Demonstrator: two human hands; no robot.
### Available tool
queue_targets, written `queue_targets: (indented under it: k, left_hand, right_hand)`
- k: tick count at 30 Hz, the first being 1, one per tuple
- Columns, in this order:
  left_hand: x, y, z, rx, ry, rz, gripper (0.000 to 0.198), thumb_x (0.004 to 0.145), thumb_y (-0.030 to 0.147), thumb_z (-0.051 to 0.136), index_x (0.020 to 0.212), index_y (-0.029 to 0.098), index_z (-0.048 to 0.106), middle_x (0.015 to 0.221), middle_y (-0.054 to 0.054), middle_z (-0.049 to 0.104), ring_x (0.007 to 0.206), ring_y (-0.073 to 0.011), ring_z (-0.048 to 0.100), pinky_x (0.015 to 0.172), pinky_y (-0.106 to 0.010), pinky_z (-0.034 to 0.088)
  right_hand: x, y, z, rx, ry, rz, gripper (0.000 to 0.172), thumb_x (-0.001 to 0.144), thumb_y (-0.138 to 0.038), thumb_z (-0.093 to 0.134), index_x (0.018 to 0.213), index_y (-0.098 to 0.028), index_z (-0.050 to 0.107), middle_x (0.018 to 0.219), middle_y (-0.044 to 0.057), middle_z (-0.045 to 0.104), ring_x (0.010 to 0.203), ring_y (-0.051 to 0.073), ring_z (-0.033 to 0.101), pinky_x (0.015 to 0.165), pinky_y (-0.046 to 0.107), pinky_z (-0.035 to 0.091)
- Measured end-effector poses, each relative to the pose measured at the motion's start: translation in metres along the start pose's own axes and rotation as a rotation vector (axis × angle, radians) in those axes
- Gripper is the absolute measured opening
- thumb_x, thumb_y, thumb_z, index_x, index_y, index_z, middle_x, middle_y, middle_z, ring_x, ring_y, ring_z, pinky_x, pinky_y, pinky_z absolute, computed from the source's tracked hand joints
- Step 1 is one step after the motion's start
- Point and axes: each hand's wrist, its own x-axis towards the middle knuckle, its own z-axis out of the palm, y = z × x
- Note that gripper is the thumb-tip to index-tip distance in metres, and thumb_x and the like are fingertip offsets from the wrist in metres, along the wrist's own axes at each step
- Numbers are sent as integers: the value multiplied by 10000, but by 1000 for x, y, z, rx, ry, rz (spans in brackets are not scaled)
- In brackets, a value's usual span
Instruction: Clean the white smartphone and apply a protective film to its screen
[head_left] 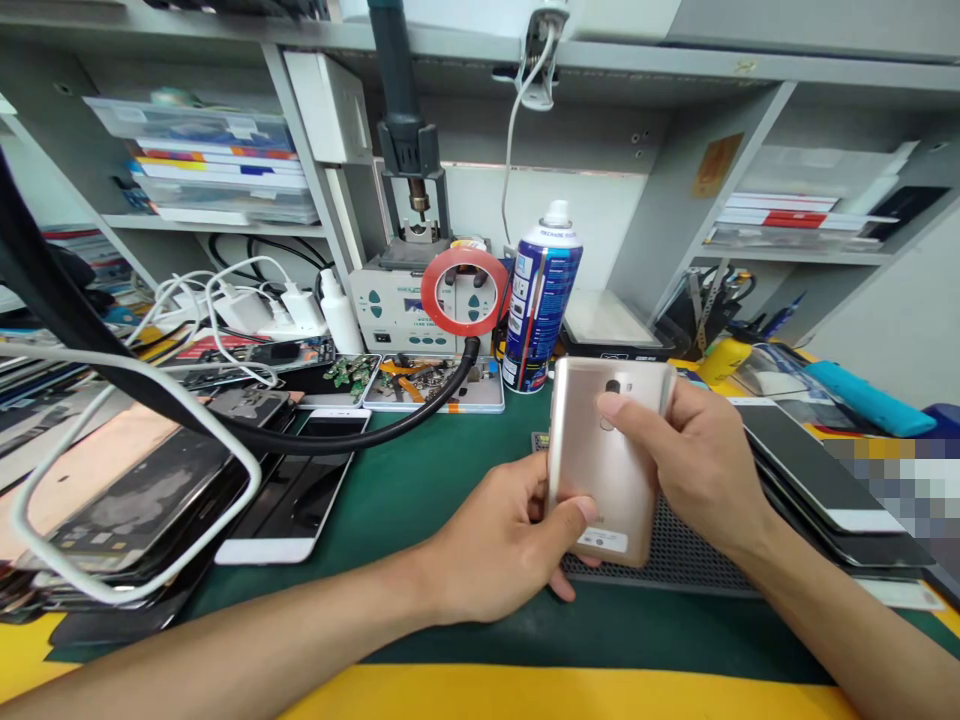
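Note:
A gold smartphone (604, 450) is held upright above the green mat (420, 480), its back toward me. My left hand (499, 545) grips its lower left edge, thumb pressed on the back near a white sticker. My right hand (690, 465) wraps the upper right side, with the index fingertip resting by the round sensor under the camera. Both hands are closed on the phone. The screen side is hidden from me.
A blue spray can (541, 305), a red tape ring (465, 290) and a hot-air station (409, 300) stand behind. Stacked phones and screens (150, 490) lie left with white cables (135, 470). More phones (825, 480) lie right. A dark perforated pad (675, 555) sits under the hands.

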Motion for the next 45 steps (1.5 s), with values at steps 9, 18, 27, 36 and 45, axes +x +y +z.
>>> queue_targets:
  k: [9, 18, 27, 36, 45]
  left_hand:
    - [0, 1, 1, 16, 3, 9, 301, 904, 393, 601, 1028, 131, 521, 870, -63, 593, 801, -198, 656, 503, -207, 560]
    - [-1, 0, 0, 8, -13, -13, 357, 913, 409, 594, 1103, 113, 535, 902, -98, 627, 847, -239, 681, 498, -208, 552]
    - [0, 0, -1, 2, -50, -2, 349, 911, 405, 593, 1102, 117, 544, 930, -94, 625, 824, -212, 658, 525, -216, 556]
    - [1, 1, -1, -2, -54, -23, 298, 874, 370, 614, 996, 111, 537, 876, -77, 604, 766, -180, 634, 520, -206, 542]
    - [2, 1, -1, -8, -57, -29, 382, 869, 453, 630, 1026, 113, 554, 918, -96, 619, 777, -184, 637, 524, -212, 551]
  right_hand:
    - [3, 3, 0, 59, -23, 28, 296, 822, -418, 666, 673, -174, 590, 587, -29, 534, 512, 90, 455, 441, 194, 377]
    - [4, 6, 0, 115, -60, 94, 314, 814, -457, 682, 721, -164, 617, 627, -13, 570, 531, 104, 492, 453, 204, 397]
    - [5, 4, -2, 38, -111, 90, 371, 842, -493, 667, 684, -170, 575, 600, -15, 558, 510, 105, 484, 445, 213, 382]
    - [4, 3, -5, -40, -170, 39, 285, 848, -431, 638, 742, -169, 603, 640, 2, 592, 561, 132, 534, 475, 221, 420]
    - [5, 4, -2, -61, -154, 31, 228, 812, -389, 647, 785, -163, 627, 661, 9, 606, 577, 141, 532, 495, 234, 425]
